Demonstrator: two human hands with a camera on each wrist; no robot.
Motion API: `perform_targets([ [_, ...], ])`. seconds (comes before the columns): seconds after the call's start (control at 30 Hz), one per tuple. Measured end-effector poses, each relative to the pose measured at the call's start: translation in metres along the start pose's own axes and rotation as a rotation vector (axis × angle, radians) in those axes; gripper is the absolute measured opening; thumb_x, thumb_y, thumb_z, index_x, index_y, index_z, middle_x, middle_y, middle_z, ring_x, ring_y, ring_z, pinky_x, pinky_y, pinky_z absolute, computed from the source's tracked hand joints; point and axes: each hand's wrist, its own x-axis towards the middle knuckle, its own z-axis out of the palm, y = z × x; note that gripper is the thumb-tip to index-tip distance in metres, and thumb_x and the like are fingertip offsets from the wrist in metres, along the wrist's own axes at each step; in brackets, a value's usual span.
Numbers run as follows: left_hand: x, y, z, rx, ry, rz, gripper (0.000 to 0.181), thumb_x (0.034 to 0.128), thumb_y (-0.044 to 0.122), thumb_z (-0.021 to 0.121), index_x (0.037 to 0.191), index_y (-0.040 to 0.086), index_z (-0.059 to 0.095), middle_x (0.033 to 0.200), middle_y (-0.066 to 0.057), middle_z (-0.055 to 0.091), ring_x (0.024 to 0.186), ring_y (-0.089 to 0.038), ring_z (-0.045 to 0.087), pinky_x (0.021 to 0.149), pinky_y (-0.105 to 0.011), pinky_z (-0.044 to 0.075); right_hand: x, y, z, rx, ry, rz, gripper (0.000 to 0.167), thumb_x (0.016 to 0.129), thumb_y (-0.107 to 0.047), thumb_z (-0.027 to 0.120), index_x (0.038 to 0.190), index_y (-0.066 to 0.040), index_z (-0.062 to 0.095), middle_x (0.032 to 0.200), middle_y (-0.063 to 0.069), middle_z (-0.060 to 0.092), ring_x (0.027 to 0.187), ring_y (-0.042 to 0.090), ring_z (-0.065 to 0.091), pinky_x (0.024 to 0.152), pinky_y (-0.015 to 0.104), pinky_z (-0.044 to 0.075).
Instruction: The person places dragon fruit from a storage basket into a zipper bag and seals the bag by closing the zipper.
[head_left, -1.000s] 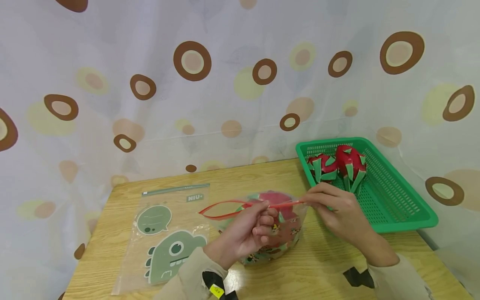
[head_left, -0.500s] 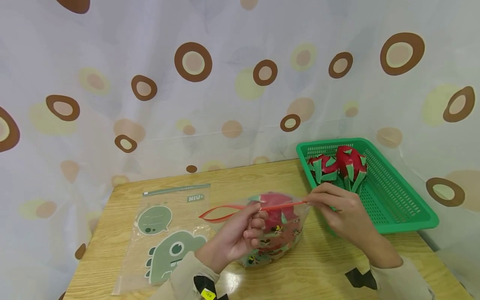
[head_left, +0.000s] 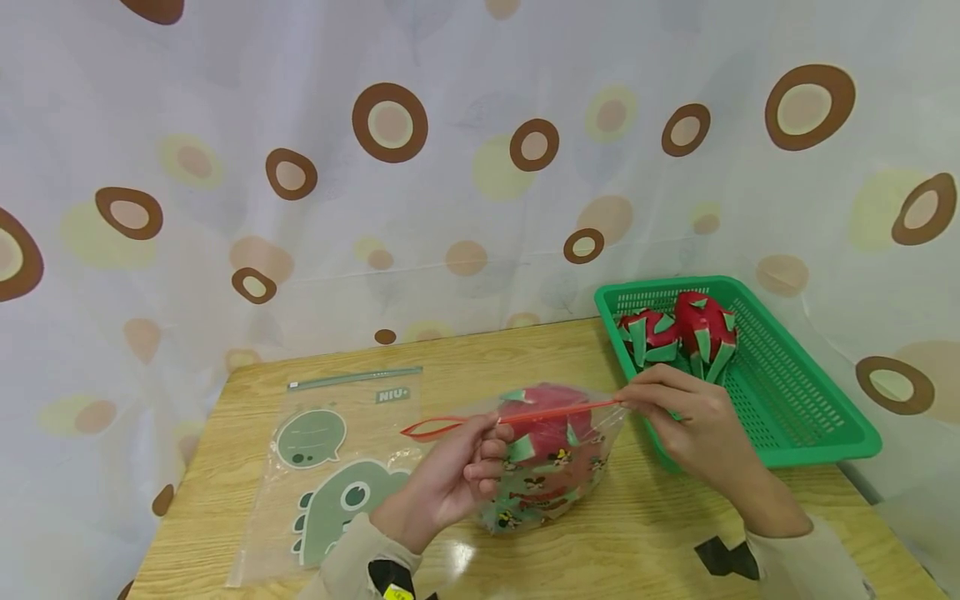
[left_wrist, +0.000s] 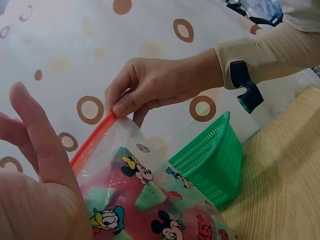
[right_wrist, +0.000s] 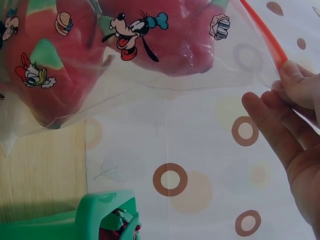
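A clear zip bag with cartoon prints and a red zip strip holds red dragon fruits with green scales, which show through the plastic in both wrist views. My right hand pinches the strip's right end between thumb and fingers. Around the middle of the strip, my left hand pinches the red zip, its other fingers curled. Right of the left hand the strip looks pressed together; left of it the two red edges stand apart in a narrow loop. The bag's lower part sits on the wooden table.
At the right stands a green basket with two dragon fruits at its far left corner. A flat clear zip bag with green dinosaur prints lies at the left of the table. A patterned curtain hangs behind.
My left hand has slid leftward along the red strip, and the open loop at the left has shrunk. The right hand keeps its pinch at the right end.
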Motion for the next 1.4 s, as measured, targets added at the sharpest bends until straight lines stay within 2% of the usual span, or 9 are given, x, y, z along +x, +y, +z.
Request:
perform_targets([
  [0.17,-0.007,0.002,-0.005,0.019,0.003,0.018,0.035,0.1100,0.030,0.025,0.085,0.016,0.045,0.060,0.014,0.049,0.040,0.005,0.046,0.043,-0.010,0.042,-0.001,0.000,-0.001,-0.005,-0.001,0.013,0.031,0.099,-0.031,0.058,0.089,-0.011,0.078,0.088,-0.002,0.069,0.075,-0.003,0.058,0.056,0.010,0.041],
  [0.57,-0.031,0.015,-0.024,0.065,0.103,0.052,0.031,0.1100,0.032,0.027,0.090,0.015,0.044,0.061,0.013,0.047,0.039,0.003,0.042,0.041,-0.009,0.040,-0.004,0.005,-0.004,-0.013,0.027,0.042,0.014,0.091,-0.019,0.070,0.089,-0.009,0.079,0.086,0.000,0.070,0.078,-0.002,0.060,0.062,0.009,0.045],
  [0.67,-0.038,0.019,-0.030,0.063,0.099,0.064,0.031,0.1100,0.031,0.026,0.091,0.014,0.044,0.061,0.013,0.048,0.039,0.004,0.043,0.042,-0.009,0.041,-0.006,0.007,-0.005,-0.019,0.034,0.049,0.005,0.085,-0.009,0.075,0.088,-0.008,0.079,0.086,0.001,0.070,0.080,-0.002,0.061,0.066,0.007,0.046],
  [0.8,-0.047,0.024,-0.035,0.073,0.105,0.085,0.032,0.1100,0.030,0.025,0.090,0.015,0.044,0.061,0.013,0.049,0.040,0.004,0.044,0.041,-0.009,0.041,-0.007,0.008,-0.007,-0.027,0.040,0.061,0.015,0.076,0.004,0.079,0.087,-0.007,0.079,0.087,0.002,0.071,0.084,-0.002,0.062,0.069,0.005,0.047],
  [0.87,-0.051,0.025,-0.038,0.075,0.108,0.089,0.032,0.1101,0.031,0.025,0.091,0.015,0.044,0.061,0.013,0.048,0.040,0.004,0.044,0.041,-0.009,0.040,-0.007,0.008,-0.008,-0.029,0.043,0.061,0.004,0.084,-0.006,0.076,0.087,-0.006,0.079,0.086,0.002,0.071,0.084,-0.003,0.062,0.069,0.005,0.047],
  [0.97,-0.054,0.025,-0.040,0.087,0.126,0.089,0.031,0.1101,0.032,0.026,0.091,0.015,0.045,0.060,0.013,0.047,0.039,0.004,0.044,0.040,-0.009,0.039,-0.006,0.007,-0.009,-0.038,0.043,0.062,0.005,0.086,-0.009,0.075,0.087,-0.005,0.079,0.086,0.002,0.071,0.085,-0.004,0.062,0.067,0.006,0.047],
  [1.03,-0.054,0.024,-0.042,0.132,0.139,0.085,0.033,0.1101,0.033,0.025,0.090,0.016,0.045,0.059,0.014,0.048,0.039,0.004,0.043,0.040,-0.010,0.039,-0.006,0.007,-0.010,-0.044,0.038,0.064,0.005,0.085,-0.008,0.075,0.087,-0.006,0.079,0.086,0.001,0.070,0.084,-0.004,0.062,0.065,0.007,0.047],
  [1.17,-0.055,0.021,-0.044,0.282,0.207,0.072,0.036,0.1086,0.040,0.032,0.088,0.017,0.050,0.061,0.012,0.051,0.043,0.000,0.043,0.046,-0.016,0.045,-0.008,0.006,-0.012,-0.045,0.008,0.087,0.028,0.070,0.013,0.078,0.089,-0.008,0.078,0.088,-0.001,0.069,0.084,-0.006,0.060,0.060,0.008,0.044],
  [1.4,-0.062,0.016,-0.059,0.614,0.345,0.120,0.036,0.1030,0.044,0.048,0.097,0.010,0.057,0.075,0.004,0.058,0.055,-0.007,0.052,0.060,-0.029,0.056,-0.015,0.004,-0.014,0.021,-0.025,0.120,0.011,0.088,0.000,0.070,0.093,-0.007,0.077,0.095,0.001,0.069,0.090,-0.002,0.062,0.063,0.008,0.044],
])
